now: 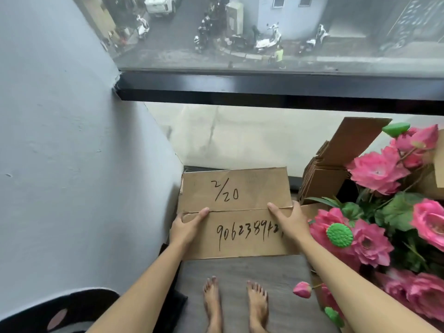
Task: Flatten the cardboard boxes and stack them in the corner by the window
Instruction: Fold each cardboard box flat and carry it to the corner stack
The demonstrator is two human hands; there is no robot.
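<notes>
Cardboard (pixel 236 212), flattened, creased and inked with numbers, hangs in the corner by the window (pixel 264 32), left hand (pixel 186 228) and right hand (pixel 292 221) gripping opposite edges beside pink flowers (pixel 377 171).

Single head view, steeply downward, close over the window corner (pixel 149 102)

You face a wide window (pixel 264 32) in a black frame (pixel 264 87), looking down on a grey street with what seem to be parked scooters (pixel 269 39). A pale grey wall (pixel 60 140) fills your left. Below the frame runs a cream wall (pixel 240 138), and underfoot is grey wood-grain floor (pixel 283 296). Daylight is soft.
</notes>
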